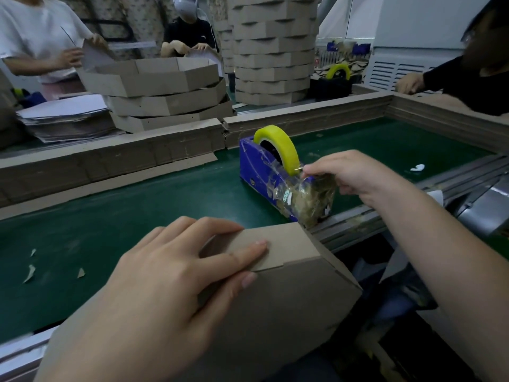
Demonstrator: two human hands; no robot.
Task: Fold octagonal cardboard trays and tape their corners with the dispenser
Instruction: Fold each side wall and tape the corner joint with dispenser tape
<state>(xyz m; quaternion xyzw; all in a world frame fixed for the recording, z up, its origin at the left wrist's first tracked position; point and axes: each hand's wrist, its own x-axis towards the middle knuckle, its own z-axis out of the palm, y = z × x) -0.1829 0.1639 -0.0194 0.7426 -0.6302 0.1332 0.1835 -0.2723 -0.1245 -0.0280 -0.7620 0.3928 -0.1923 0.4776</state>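
Green matting covers the bench (110,216), which is walled along its far and right sides by layered cardboard strips (110,158) and edged nearest the person by a metal rail (358,227). One blue tape dispenser (256,166) stands on the green near that rail, carrying one yellow tape roll (278,144); its front end is crusted with old clear tape. One folded cardboard tray (275,299) is tilted over the near edge, just in front of the dispenser. The left hand (170,271) lies across its folded corner, fingers (248,246) spread and nearly straight, pressing the overlapping wall panels; the thumb is hidden. The right hand (349,175) is at the dispenser's front, thumb and forefinger pinched on the tape end (300,170), the other fingers curled.

Left of the dispenser the green surface lies open, with three small scraps (30,272) near the left edge, and one white bit (417,168) lies to the right. Beyond the wall are a low stack of finished trays (165,86), at least three, the top one holding nothing, a tall stack (272,51) whose layers I cannot count surely, one pile of flat sheets (63,117), and a second dispenser (337,75). Three other people work around the bench.
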